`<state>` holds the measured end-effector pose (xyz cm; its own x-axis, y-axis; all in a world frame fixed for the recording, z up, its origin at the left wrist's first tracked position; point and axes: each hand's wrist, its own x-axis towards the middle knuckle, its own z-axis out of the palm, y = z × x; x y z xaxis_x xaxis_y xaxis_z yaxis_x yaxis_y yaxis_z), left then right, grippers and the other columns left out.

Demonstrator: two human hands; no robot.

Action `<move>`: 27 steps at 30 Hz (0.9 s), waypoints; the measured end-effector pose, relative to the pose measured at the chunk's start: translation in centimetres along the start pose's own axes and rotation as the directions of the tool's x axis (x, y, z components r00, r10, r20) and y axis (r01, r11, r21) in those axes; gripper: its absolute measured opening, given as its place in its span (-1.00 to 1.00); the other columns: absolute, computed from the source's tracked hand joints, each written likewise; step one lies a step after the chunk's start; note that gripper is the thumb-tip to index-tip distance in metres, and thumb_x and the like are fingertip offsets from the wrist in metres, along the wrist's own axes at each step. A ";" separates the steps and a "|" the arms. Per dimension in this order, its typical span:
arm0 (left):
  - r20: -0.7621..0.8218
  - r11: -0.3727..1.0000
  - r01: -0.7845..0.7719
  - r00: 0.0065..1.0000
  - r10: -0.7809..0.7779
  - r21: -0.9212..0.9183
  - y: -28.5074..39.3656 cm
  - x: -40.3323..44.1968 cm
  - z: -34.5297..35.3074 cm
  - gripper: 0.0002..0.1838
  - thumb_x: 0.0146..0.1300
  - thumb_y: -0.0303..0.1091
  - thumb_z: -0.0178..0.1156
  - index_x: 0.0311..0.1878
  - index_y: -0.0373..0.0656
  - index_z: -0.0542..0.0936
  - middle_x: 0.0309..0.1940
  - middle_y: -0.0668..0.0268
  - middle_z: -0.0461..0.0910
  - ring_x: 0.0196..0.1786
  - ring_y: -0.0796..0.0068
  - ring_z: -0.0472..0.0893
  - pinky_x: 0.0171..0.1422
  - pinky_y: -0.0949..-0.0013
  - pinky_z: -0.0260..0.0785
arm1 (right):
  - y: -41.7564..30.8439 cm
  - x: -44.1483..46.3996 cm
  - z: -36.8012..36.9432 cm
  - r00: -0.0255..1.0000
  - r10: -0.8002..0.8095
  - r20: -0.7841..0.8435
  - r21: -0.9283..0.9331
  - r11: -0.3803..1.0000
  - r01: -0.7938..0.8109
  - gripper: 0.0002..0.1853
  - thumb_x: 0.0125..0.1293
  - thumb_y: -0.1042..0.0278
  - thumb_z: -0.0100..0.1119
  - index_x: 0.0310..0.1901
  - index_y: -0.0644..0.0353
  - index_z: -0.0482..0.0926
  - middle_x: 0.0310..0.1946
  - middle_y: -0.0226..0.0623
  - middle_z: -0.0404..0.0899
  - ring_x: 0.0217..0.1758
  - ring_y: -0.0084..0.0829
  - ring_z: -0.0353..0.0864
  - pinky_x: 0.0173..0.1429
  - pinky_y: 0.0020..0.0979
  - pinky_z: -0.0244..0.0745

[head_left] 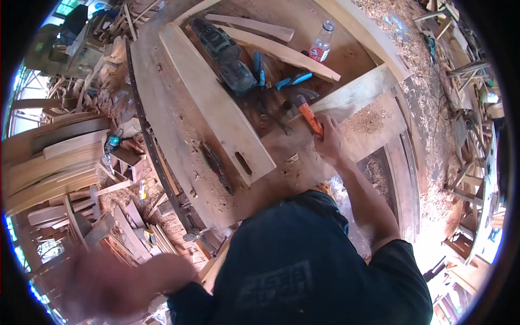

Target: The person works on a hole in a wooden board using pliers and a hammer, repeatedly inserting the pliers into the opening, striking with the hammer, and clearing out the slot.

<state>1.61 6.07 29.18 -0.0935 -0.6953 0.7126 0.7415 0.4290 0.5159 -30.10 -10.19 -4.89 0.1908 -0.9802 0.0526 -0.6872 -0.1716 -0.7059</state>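
Note:
My right hand (pixel 329 142) is wrapped round the orange handle of a hammer (pixel 310 117), whose dark head points up toward the blue-handled pliers (pixel 294 80). The hammer is over the workbench (pixel 216 197), beside a pale board. At the lower left, my left hand (pixel 97 284) is smeared by motion, away from the bench, and its fingers cannot be made out. A long plank with a slot (pixel 216 108) lies on the bench. Beyond it rests a dark green power tool (pixel 222 51).
A glass bottle (pixel 322 43) stands at the bench's far side near curved wood pieces (pixel 281 51). A thin dark tool (pixel 218 168) lies near the front left. Stacked boards (pixel 59 162) and scraps cover the left floor; wood shavings (pixel 433 135) lie at right.

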 end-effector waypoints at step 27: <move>-0.433 0.296 0.525 0.841 -0.324 0.798 -22.4 0.0 -15.4 -0.64 0.26 -0.53 0.31 0.09 -0.21 0.46 -0.24 0.29 0.59 -0.20 0.45 0.66 -0.12 0.38 0.49 | -1.6 -11.3 -9.2 0.936 0.331 0.120 0.353 0.867 -0.352 -0.80 0.29 0.36 0.25 -0.27 0.28 0.44 -0.62 -0.27 0.31 -0.52 -0.52 0.25 -0.43 -0.33 0.24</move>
<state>-4.78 -12.43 10.33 -0.0309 -0.9735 0.2264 -0.3600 0.2222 0.9061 -37.58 0.22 2.10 0.0352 -0.9624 -0.2695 -0.4153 0.2312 -0.8798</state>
